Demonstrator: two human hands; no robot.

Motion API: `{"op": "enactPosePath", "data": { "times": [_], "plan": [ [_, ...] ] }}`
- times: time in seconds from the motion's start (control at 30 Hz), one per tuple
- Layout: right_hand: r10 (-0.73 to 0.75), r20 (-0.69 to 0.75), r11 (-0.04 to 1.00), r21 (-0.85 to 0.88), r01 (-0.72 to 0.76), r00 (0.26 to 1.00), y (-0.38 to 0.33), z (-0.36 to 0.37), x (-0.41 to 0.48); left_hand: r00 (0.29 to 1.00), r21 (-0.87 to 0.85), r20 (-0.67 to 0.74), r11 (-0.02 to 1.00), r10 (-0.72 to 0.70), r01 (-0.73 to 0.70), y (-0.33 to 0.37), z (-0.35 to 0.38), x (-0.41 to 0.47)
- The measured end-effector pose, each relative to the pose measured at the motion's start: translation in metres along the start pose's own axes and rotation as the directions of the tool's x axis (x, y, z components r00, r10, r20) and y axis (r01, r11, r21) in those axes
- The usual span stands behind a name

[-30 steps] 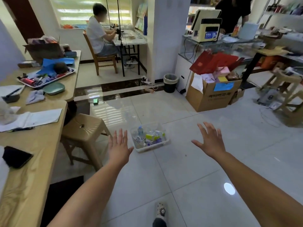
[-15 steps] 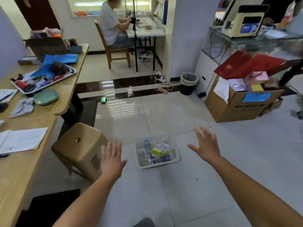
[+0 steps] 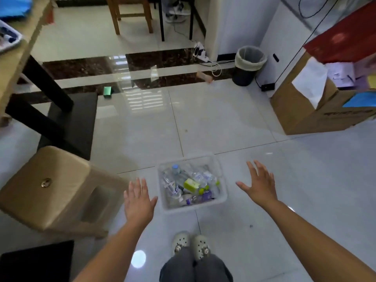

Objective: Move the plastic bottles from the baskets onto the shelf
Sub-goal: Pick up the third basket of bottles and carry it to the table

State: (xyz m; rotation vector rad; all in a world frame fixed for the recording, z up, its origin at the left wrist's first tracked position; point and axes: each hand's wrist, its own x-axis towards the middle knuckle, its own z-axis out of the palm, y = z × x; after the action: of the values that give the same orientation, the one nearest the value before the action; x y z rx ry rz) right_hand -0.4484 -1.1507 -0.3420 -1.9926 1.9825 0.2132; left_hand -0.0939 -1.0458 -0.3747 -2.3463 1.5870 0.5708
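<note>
A clear plastic basket (image 3: 223, 197) stands on the white tiled floor just ahead of my feet. Several plastic bottles (image 3: 190, 185) lie jumbled inside it, mostly clear, with yellow-green and purple labels. My left hand (image 3: 138, 200) hovers to the left of the basket, fingers straight and spread, holding nothing. My right hand (image 3: 259, 185) hovers to the right of the basket, also spread flat and holding nothing. Neither hand touches the basket. No shelf is in view.
A tan plastic stool (image 3: 50, 190) stands close on the left, beside a wooden table (image 3: 18, 58) with black legs. A cardboard box (image 3: 317, 110) full of papers sits at the right. A bin (image 3: 249, 65) and cables lie at the back by the wall.
I have walked up to the basket and tilted my view down; it now lies between my two hands, near my feet. Both hands stay spread and hold nothing.
</note>
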Motion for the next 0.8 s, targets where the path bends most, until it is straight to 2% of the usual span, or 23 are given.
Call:
{"op": "enactPosePath", "data": {
  "times": [0.1, 0.27, 0.43, 0.53, 0.67, 0.73, 0.8],
  "plan": [
    [0.063, 0.025, 0.993, 0.094, -0.065, 0.998, 0.014, 0.077, 0.065, 1.000, 0.015, 0.006, 1.000, -0.019, 0.019, 0.011, 0.071, 0.064],
    [0.104, 0.075, 0.973, 0.200, -0.118, 0.992, 0.026, 0.245, 0.159, 0.992, 0.195, 0.021, 0.973, 0.125, -0.127, 0.029, 0.219, 0.162],
    [0.149, 0.112, 0.947, 0.270, -0.175, 0.982, 0.049, 0.381, 0.237, 0.998, 0.154, -0.061, 0.987, -0.024, 0.033, 0.026, 0.325, 0.264],
    [0.188, 0.185, 0.902, 0.355, -0.244, 0.965, 0.065, 0.422, 0.272, 1.000, 0.082, -0.013, 0.996, -0.026, 0.027, 0.019, 0.366, 0.297],
    [0.137, 0.191, 0.798, 0.560, -0.223, 0.972, 0.068, 0.445, 0.301, 0.998, -0.150, 0.029, 0.987, -0.060, 0.064, 0.019, 0.376, 0.323],
    [0.091, 0.208, 0.837, 0.514, -0.188, 0.974, 0.064, 0.448, 0.305, 0.992, -0.245, 0.008, 0.961, -0.129, 0.127, 0.017, 0.374, 0.332],
    [0.055, 0.228, 0.926, 0.354, -0.135, 0.972, 0.062, 0.451, 0.303, 0.983, -0.293, 0.026, 0.939, -0.183, 0.182, 0.014, 0.374, 0.339]
  ]
}}
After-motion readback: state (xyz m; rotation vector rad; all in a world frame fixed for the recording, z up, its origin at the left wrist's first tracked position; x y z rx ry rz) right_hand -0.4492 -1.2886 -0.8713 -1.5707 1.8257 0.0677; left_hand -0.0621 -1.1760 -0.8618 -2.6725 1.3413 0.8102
